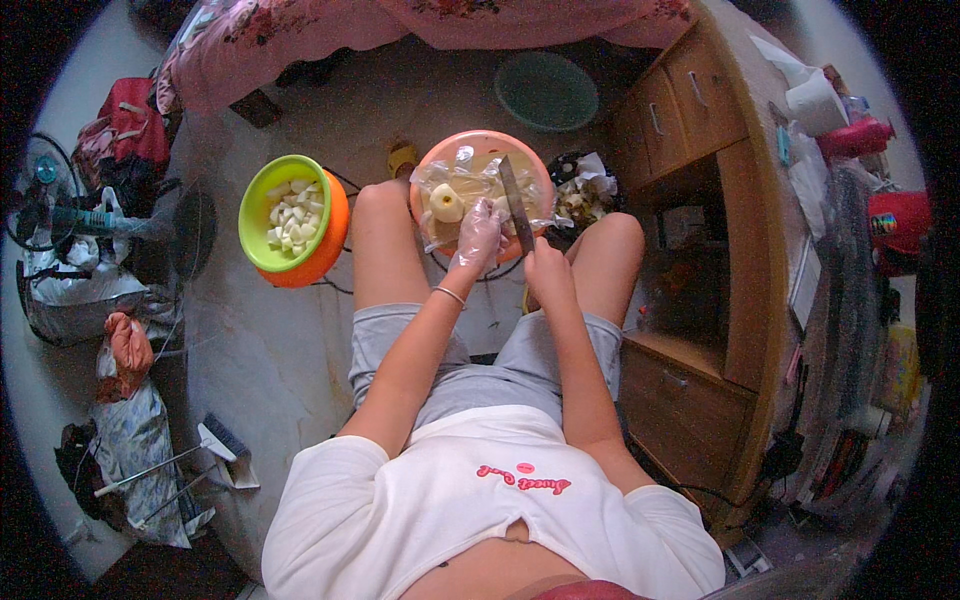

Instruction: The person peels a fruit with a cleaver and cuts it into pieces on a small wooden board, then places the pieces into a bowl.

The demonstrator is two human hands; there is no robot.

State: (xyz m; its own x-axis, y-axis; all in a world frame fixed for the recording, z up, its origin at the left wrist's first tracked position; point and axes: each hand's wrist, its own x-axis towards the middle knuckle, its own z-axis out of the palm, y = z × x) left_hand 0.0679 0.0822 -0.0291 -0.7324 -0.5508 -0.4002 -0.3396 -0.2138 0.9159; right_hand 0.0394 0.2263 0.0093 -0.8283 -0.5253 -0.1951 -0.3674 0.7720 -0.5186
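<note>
My left hand (480,234), in a clear plastic glove, grips a pale piece of peeled fruit (502,203) that my fingers partly hide. My bare right hand (550,271) holds the handle of a kitchen knife (515,201), its broad blade pointing away from me, just right of that piece. Both hands are over a pinkish-orange plastic basin (484,136), across which a plastic-covered surface (474,174) lies. Left of my gloved hand sits a peeled whole fruit (447,203), perhaps an apple or pear, with a dark hollow on top.
On the floor at left, a green bowl (252,219) in an orange one holds cut pale chunks (297,216). Peelings (581,199) fill a dark container right of the basin. A green basin (547,91) lies beyond; a wooden desk (686,375) borders the right. Cables cross the floor.
</note>
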